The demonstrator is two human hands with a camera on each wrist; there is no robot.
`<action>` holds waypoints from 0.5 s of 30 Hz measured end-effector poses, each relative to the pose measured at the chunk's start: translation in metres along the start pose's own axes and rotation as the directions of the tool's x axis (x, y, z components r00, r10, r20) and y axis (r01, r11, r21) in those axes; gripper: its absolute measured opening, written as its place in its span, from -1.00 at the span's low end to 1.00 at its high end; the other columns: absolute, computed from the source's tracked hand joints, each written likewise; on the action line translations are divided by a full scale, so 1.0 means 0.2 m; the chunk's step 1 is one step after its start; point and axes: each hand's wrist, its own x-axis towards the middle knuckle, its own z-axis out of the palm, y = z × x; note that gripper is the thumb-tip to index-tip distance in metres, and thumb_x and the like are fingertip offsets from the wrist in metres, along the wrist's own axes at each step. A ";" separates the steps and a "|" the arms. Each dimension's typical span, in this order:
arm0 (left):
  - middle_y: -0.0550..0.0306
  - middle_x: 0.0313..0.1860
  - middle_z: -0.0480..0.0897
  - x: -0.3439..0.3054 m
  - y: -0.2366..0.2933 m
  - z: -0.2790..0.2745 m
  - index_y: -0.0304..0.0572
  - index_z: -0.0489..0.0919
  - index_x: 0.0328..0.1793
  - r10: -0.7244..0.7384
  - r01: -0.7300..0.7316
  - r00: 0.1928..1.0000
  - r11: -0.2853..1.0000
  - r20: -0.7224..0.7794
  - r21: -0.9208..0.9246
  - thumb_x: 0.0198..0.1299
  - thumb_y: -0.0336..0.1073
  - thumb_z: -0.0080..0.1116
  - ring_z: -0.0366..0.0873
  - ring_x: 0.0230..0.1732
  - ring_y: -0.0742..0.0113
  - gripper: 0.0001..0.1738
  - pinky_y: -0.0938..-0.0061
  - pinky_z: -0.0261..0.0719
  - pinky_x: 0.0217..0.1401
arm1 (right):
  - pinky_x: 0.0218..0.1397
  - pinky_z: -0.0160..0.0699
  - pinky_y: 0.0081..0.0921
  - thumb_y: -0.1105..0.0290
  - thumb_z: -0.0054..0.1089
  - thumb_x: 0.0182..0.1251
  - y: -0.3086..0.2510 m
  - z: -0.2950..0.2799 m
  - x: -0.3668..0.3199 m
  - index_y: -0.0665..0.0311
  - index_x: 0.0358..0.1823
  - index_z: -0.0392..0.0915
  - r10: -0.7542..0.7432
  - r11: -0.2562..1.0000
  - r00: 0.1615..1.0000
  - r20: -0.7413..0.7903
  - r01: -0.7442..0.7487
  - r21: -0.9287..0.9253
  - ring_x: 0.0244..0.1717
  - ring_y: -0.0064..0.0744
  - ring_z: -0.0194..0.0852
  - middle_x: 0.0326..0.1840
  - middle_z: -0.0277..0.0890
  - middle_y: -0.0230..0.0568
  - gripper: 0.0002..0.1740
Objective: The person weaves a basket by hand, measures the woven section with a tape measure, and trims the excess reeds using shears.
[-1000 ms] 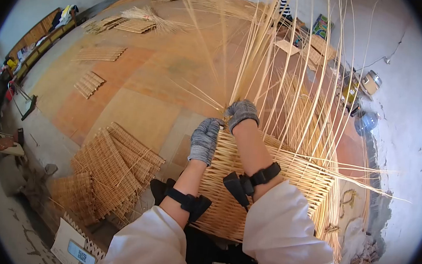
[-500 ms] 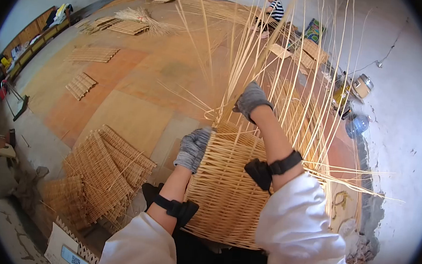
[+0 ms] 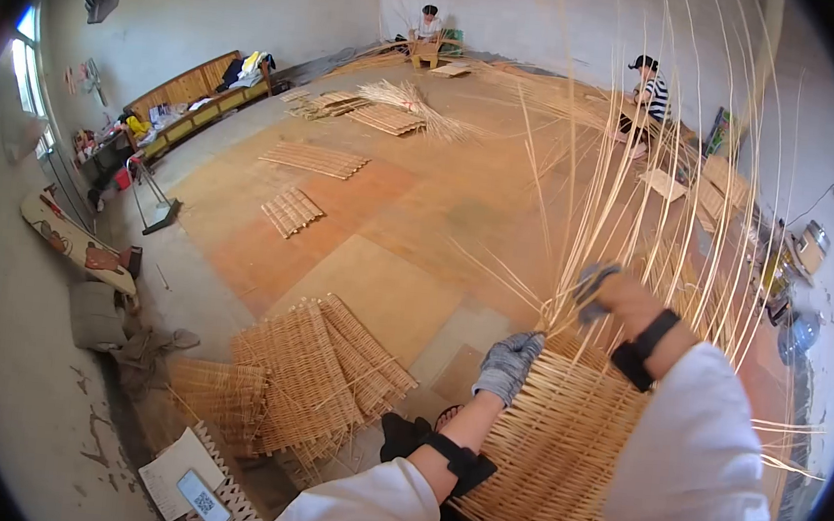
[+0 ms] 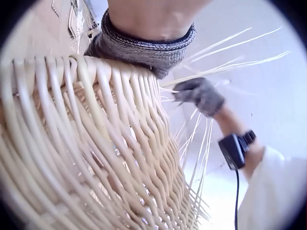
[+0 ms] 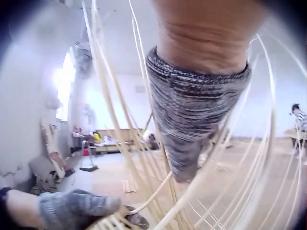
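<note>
A half-woven wicker basket (image 3: 559, 452) of pale rods leans against the person's lap, its long upright rods (image 3: 683, 224) fanning out beyond the far edge. At that edge's left corner the gloved left hand (image 3: 508, 366) grips the weave; in the left wrist view its cuff lies over the basket's rounded border (image 4: 103, 72). To its right, just above the edge, the gloved right hand (image 3: 595, 292) is blurred. A bent wicker rod (image 5: 154, 191) runs from beside the left hand to the right fingertips, which pinch it. The right palm is hidden.
Woven panels (image 3: 302, 380) lie stacked on the floor at left, near a phone (image 3: 203, 500) on paper. Smaller panels (image 3: 292, 212) lie farther out. Two people sit at the back, one in a striped shirt (image 3: 655, 98). A blue bottle (image 3: 799, 336) stands by the right wall.
The head view has swung up and left, showing more of the room. The right hand first drew away from the corner up to the right, then came lower beside the edge. The left hand stays at the corner.
</note>
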 end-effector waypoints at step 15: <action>-0.20 -0.27 0.55 -0.16 0.16 0.03 -0.22 0.57 -0.19 0.454 -0.273 0.884 0.695 -0.112 0.665 0.17 -0.19 -0.06 0.50 -0.23 -0.07 -0.71 0.26 0.43 -0.10 | -0.27 0.49 -0.54 0.44 0.05 0.17 -0.95 0.42 -0.51 0.26 -0.18 0.44 0.762 0.624 0.309 -0.569 -0.116 0.773 -0.43 -0.38 0.42 -0.52 0.41 -0.20 -0.82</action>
